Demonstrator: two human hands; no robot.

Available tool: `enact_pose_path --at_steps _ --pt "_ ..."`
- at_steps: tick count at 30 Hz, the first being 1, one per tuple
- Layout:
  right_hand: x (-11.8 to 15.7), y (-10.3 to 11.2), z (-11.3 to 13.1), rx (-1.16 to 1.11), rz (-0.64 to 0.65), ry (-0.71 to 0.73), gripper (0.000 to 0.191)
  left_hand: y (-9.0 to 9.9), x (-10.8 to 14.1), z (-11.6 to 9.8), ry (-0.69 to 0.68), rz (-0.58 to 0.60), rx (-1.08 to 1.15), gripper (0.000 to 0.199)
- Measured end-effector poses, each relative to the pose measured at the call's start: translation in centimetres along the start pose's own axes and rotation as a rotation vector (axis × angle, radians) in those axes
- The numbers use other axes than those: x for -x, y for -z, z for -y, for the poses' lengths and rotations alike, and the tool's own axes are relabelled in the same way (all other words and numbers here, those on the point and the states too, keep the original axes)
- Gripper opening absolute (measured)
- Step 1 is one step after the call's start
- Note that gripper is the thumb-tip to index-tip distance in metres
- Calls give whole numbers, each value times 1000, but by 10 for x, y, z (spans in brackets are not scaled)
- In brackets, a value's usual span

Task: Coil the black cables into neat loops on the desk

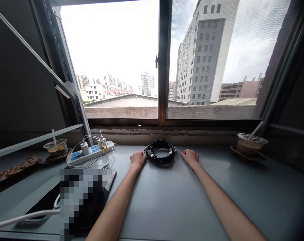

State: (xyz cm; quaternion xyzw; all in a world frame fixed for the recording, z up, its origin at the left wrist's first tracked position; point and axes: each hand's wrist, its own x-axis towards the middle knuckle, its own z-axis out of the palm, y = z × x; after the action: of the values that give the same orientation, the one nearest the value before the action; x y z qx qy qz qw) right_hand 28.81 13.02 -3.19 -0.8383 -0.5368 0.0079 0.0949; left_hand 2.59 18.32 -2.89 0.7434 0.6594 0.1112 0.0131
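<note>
A black cable point(161, 152) lies coiled in a ring on the grey tabletop, with light-coloured connector ends showing on its left and right. Beside the coil's left edge rests my left hand point(138, 158), closed in a fist; I cannot tell whether it touches the cable. My right hand point(190, 157) is also a fist on the table, a small gap to the right of the coil. Nothing shows in either hand.
A white power strip point(91, 153) with plugged-in chargers and a white cord stands at left. Nearer lies a dark device point(91, 204), partly pixelated. Drink cups stand at far left point(56, 147) and right point(250, 144). A window point(162, 67) rises behind the table.
</note>
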Motion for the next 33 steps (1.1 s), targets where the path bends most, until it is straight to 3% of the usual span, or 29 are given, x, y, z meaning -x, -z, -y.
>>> enact_pose_path --at_steps 12,17,19,21,23,26,29,33 --pt "4 3 2 -8 -7 -5 25 -2 0 -1 17 -74 45 27" --pt "2 2 1 -21 -7 -12 25 19 4 -4 63 -300 94 42" --pt "2 2 1 -24 -5 -14 26 31 11 -13 -3 -395 103 50" --pt "1 1 1 -25 0 -16 26 38 20 -27 -157 -435 100 44" --pt "1 1 0 -24 5 -19 26 36 28 -44 -368 -389 86 34" --pt "0 -1 0 -23 4 -20 26 20 36 -63 -588 -254 42 40" --pt "-1 -2 0 -20 -7 -21 26 5 35 -70 -639 -178 0 49" --pt "0 -3 1 -9 -21 -17 26 5 34 -69 -631 -117 -32 49"
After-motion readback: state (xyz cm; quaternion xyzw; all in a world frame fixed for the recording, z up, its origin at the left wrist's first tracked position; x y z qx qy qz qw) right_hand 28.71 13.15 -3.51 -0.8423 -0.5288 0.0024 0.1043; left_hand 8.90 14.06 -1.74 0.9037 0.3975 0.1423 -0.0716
